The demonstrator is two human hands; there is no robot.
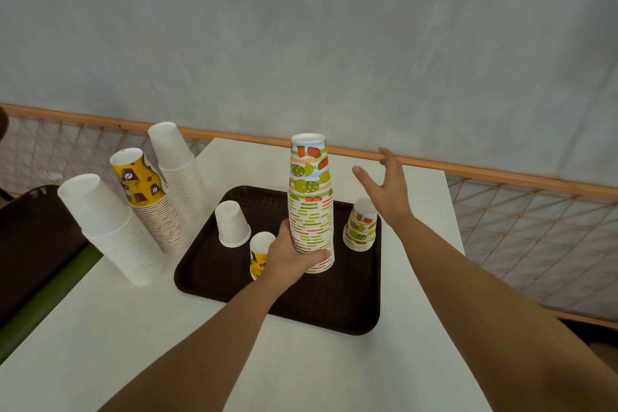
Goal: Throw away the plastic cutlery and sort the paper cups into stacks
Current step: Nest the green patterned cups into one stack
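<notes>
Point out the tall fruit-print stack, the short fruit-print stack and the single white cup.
tall fruit-print stack (310, 197), head view, mid side
short fruit-print stack (360, 231), head view, side
single white cup (231, 223), head view, side wall

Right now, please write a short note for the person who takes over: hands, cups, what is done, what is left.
Left hand grips the base of the tall fruit-print stack on the tray.
Right hand is open, empty, above the short fruit-print stack.
Done: two white stacks and a yellow stack on the table.
Left: white cup, yellow cup, short fruit stack.
No cutlery visible.
</notes>
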